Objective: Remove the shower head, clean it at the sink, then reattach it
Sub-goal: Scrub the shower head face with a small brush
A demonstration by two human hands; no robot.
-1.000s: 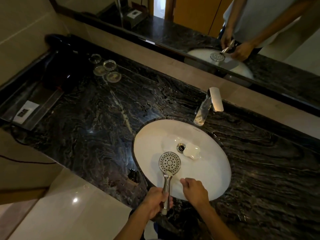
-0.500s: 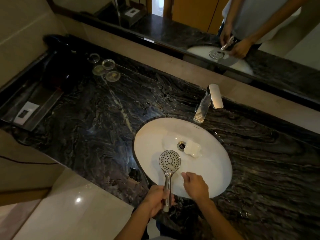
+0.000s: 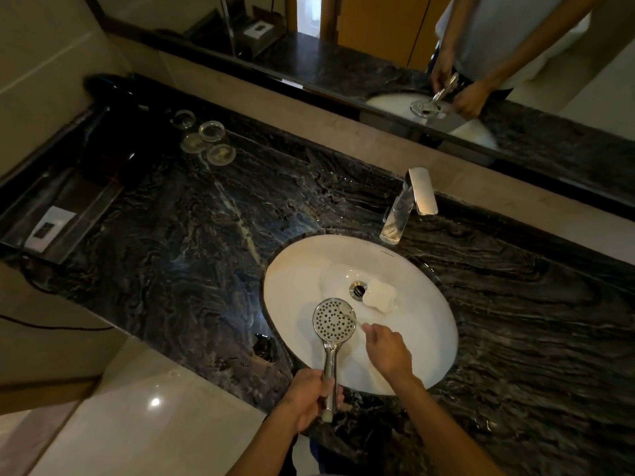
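Left hand (image 3: 311, 395) clenched round chrome handle of shower head (image 3: 334, 320), held face-up over near edge of white sink (image 3: 429, 324); right hand (image 3: 386, 348) pinching a small pale brush (image 3: 354, 317) against the face's right rim

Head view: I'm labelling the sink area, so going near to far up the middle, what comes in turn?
Left hand on the handle → shower head → drain → faucet → mirror.
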